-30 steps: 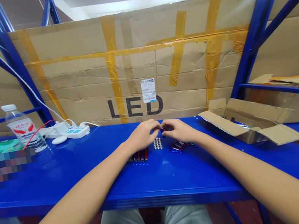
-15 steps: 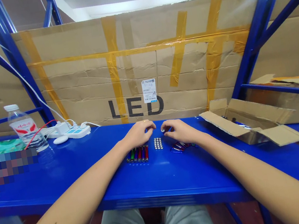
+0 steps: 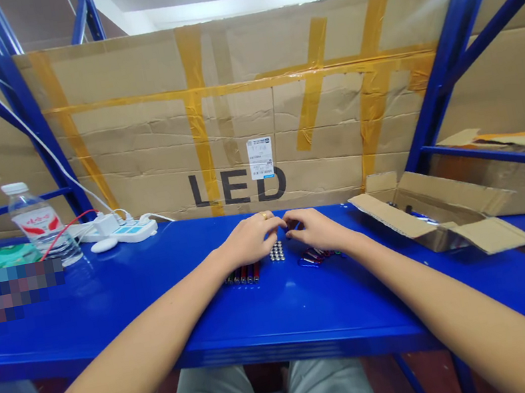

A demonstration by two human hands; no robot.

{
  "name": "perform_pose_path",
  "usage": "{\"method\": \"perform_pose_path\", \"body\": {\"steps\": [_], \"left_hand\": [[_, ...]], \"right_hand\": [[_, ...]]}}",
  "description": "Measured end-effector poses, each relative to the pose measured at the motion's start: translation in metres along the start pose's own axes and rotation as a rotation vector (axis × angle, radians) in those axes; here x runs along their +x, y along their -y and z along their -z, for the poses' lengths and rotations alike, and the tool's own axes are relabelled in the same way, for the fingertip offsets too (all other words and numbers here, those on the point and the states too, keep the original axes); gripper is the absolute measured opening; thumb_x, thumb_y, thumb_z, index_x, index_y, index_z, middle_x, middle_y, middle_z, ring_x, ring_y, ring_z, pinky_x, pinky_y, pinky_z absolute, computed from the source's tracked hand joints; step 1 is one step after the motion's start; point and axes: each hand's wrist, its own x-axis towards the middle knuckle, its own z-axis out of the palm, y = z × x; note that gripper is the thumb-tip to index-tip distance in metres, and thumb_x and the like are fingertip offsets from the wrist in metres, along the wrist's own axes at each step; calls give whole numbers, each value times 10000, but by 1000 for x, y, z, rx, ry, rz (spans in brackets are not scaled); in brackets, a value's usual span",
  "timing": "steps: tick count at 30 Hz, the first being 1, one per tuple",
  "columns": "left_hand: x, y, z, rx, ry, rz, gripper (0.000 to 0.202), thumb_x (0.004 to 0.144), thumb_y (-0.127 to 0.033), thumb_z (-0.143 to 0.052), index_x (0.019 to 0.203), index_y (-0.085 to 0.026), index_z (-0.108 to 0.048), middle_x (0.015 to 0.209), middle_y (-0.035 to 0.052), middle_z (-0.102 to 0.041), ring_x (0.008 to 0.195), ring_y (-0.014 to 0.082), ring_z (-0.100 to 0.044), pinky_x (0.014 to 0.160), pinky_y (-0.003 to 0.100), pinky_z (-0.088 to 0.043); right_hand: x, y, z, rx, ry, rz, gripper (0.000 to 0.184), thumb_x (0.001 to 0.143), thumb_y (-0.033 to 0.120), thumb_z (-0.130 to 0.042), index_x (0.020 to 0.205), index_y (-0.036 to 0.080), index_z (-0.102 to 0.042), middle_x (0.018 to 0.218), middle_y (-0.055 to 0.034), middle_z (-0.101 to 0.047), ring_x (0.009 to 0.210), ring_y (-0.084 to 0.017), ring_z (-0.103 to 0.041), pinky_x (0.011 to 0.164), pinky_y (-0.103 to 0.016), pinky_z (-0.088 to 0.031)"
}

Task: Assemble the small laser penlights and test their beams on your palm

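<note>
1. Here we go, both hands are up over the middle of the desk, glossy blue painted metal. The left hand wears a gold ring, and the right hand curls in to face it.
2. Look at those grips: fingers rounded, the tips of both hands nearly meeting! A small dark bit shows between them, too small to tell whether either grip is clamped on it.
3. Right beneath, a tight square block of small silver cylinders, shiny metal, sitting between the hands.
4. Just below the left hand, a neat side-by-side row of slim coloured tubes, smooth and glossy, red among them.
5. Just below the right hand, a looser heap of slim tubes, with a thin blue loop lying at its edge.
6. Out to the right, an open corrugated cardboard box, flaps splayed.
7. Far left, a ribbed plastic water bottle beside a white power strip.
8. Behind it all, a creased cardboard sheet crossed with amber tape, printed "LED".
</note>
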Motion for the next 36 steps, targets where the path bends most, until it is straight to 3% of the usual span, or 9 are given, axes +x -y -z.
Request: {"method": "perform_pose_path", "body": {"steps": [6,11,15,22,27,36], "left_hand": [[2,19,2,27,-55,103,267,856,-126,-459,1025,-186,-656,977,56,-663,881,181,-616,806,330,-488],[-7,54,-3,53,119,255,271,874,-152,-476,1002,-205,-708,1021,61,-699,957,205,-625,859,320,-461],[-12,70,-8,-40,259,218,248,888,-214,-519,1029,-216,-724,1032,60,-705,952,197,-630,857,292,-444],[-8,66,-11,-25,315,159,219,880,-232,-526,943,-220,-735,946,56,-685,894,185,-609,814,276,-422],[-5,61,-11,7,335,239,160,827,-165,-520,801,-178,-678,878,62,-679,848,194,-600,747,277,-416],[-8,63,-8,52,372,340,100,836,-177,-526,815,-171,-624,886,73,-687,803,192,-603,668,271,-404]], "right_hand": [[0,-2,0,-9,1,-26,188,770,64,-578,918,165,-636,921,-55,-690,848,-177,-622,786,-313,-468],[0,-5,-1,-28,5,-59,164,784,83,-591,914,171,-637,922,-51,-691,846,-177,-624,783,-314,-476],[0,-6,-1,-26,-2,-68,159,786,90,-602,916,174,-639,912,-50,-695,839,-176,-629,776,-312,-479],[0,-6,-3,-20,-7,-59,163,782,88,-609,916,173,-644,914,-54,-697,834,-177,-627,767,-319,-480],[0,-6,-3,-33,-9,-61,169,783,86,-606,925,173,-637,922,-55,-698,848,-180,-630,772,-317,-479],[-1,-1,-1,-44,-2,-75,141,790,109,-609,915,168,-636,926,-64,-698,843,-184,-629,774,-326,-480]]}}
